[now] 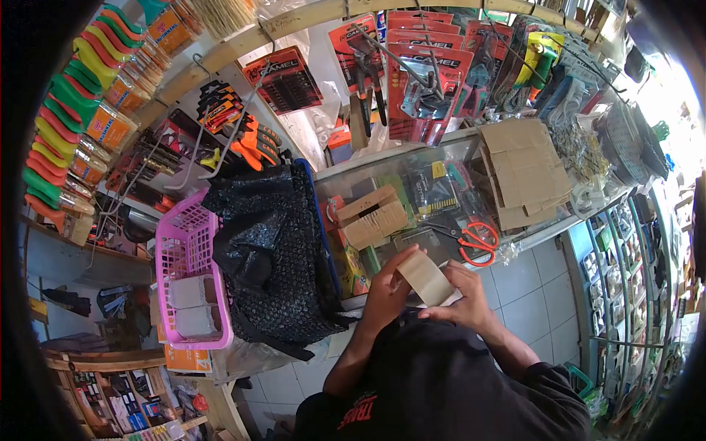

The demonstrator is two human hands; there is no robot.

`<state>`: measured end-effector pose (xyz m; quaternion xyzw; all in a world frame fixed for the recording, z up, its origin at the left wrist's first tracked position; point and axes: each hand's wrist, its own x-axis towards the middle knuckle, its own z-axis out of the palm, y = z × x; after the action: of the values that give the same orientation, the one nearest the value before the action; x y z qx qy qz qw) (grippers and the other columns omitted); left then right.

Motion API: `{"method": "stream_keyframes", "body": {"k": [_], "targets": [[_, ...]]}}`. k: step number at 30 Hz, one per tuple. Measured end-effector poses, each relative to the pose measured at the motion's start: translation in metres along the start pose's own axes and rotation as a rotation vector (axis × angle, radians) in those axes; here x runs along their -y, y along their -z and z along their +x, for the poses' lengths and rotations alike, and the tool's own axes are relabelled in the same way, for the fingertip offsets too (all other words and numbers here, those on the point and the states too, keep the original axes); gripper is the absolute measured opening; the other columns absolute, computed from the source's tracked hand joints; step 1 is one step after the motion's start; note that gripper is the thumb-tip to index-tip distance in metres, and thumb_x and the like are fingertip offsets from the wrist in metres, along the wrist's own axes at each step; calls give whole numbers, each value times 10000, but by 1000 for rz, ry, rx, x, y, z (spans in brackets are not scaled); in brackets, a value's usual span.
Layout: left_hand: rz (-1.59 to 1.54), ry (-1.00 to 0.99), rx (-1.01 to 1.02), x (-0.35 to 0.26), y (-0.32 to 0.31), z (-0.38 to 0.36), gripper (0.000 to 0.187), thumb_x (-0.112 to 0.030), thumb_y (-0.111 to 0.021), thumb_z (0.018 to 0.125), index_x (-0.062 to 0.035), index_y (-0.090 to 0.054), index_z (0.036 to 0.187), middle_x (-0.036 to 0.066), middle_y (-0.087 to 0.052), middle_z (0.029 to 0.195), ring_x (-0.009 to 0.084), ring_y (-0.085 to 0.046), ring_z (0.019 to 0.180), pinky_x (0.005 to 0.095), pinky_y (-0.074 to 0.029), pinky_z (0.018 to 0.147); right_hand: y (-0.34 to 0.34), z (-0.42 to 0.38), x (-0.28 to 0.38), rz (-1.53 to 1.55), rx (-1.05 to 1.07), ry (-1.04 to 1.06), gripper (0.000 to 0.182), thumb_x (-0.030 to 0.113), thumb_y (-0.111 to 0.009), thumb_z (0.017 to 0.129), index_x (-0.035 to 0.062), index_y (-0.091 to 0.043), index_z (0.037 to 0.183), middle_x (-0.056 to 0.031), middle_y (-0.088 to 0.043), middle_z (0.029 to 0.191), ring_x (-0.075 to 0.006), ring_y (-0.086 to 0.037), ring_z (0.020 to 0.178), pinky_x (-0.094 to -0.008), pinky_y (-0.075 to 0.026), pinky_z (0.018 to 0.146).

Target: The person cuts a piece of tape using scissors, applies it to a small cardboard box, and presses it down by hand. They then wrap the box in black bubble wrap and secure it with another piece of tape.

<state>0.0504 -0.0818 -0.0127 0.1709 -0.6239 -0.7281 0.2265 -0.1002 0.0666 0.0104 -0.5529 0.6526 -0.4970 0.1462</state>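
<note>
Close to my chest, a roll of tan packing tape [426, 278] is held between my two hands. My left hand [388, 292] grips its left side, fingers curled over the upper edge. On the right side, my right hand [466, 300] closes round the roll with its thumb along the lower edge. Just beyond the hands, scissors with orange handles [479, 245] lie on the glass counter [460, 151]. A small brown cardboard box [373, 217] with a slot in its top sits on the counter ahead of my left hand.
Folded cardboard [523, 173] lies on the counter's far right. To my left are black bubble wrap [272, 264] and a pink basket [166, 294] holding grey packs. Packaged tools [426, 92] hang from hooks above the counter. Shelves of goods [625, 272] stand at right.
</note>
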Motion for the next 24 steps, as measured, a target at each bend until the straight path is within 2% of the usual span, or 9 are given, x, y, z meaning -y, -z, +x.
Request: {"method": "stream_keyframes", "body": {"k": [3,6,9,12,15,18,24], "targets": [[154,-116,125,-20,12,-5,482,17,-579,1014,-1,-564,1495,168,-623,1497,263,-588,1396,363,-437,1174,-1,-2,20,265,8,-402,601,432,-1026,684,-4,-666,886,-29,-651,757,-95,-604,707,-279,-473,613],[233,-150,166,-58,16,0,428,-33,-625,1001,7,-615,1428,180,-637,1468,294,-606,1375,377,-442,1164,2,8,33,372,5,-452,547,377,-1024,717,-5,-666,874,4,-638,717,-38,-572,674,-256,-448,565],[369,-187,99,-63,16,2,314,-94,-690,998,23,-675,1289,192,-677,1386,313,-655,1305,384,-493,1099,-1,8,27,209,42,-361,539,364,-1024,718,-10,-671,878,-10,-653,729,-48,-595,696,-267,-460,573],[445,-228,35,-64,10,7,223,-119,-753,981,26,-699,1141,184,-716,1277,310,-702,1207,391,-538,1017,-4,12,33,194,41,-354,536,359,-1027,709,-3,-664,863,-39,-669,730,-69,-611,681,-272,-470,582],[428,-246,19,-68,7,12,198,-119,-793,959,16,-689,1060,165,-733,1186,296,-725,1115,386,-557,953,1,19,42,58,68,-201,521,356,-1002,711,-7,-651,841,-130,-657,757,-269,-674,680,-386,-516,623],[421,-261,27,-80,7,13,177,-92,-799,944,4,-676,1030,147,-728,1143,291,-718,1070,377,-554,927,4,22,41,-38,74,37,510,330,-1003,690,9,-623,802,-118,-606,736,-321,-632,674,-422,-489,613],[541,-386,21,-96,2,6,161,-61,-787,927,-21,-650,1001,113,-704,1086,307,-688,994,395,-539,871,10,28,49,-145,29,235,528,330,-1007,670,60,-561,753,-62,-517,684,-260,-557,611,-402,-419,565]]}}
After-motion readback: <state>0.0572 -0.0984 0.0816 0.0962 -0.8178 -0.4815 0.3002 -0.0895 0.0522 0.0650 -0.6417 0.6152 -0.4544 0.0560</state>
